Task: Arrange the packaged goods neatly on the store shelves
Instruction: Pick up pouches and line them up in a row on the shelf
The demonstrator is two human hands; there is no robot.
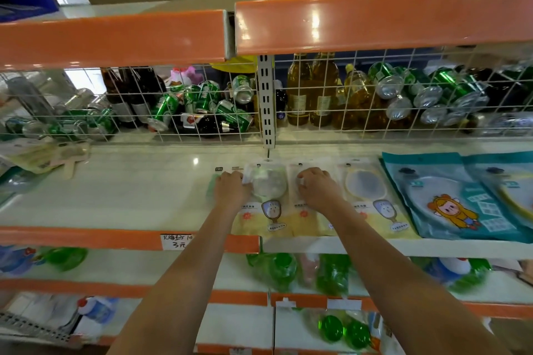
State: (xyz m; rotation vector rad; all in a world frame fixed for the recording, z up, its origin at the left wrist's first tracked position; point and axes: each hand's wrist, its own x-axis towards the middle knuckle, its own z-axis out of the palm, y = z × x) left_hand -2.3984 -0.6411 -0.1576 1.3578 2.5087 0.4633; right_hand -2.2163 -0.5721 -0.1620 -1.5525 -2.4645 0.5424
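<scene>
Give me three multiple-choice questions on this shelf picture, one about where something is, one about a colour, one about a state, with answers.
1. Where do the teal packs lie?
A. Right of the yellow packs
B. Left of the yellow packs
C. Behind the wire grid

2. What colour is the shelf edge strip?
A. Blue
B. Orange
C. Black

3. How do the green cans behind the grid lie?
A. Stacked upright in rows
B. Sealed in a box
C. Tumbled in a heap

Answers: 1 A, they lie right of the yellow packs under the left hand and right hand. 2 B, the strips are orange. 3 C, the cans point every way.
</scene>
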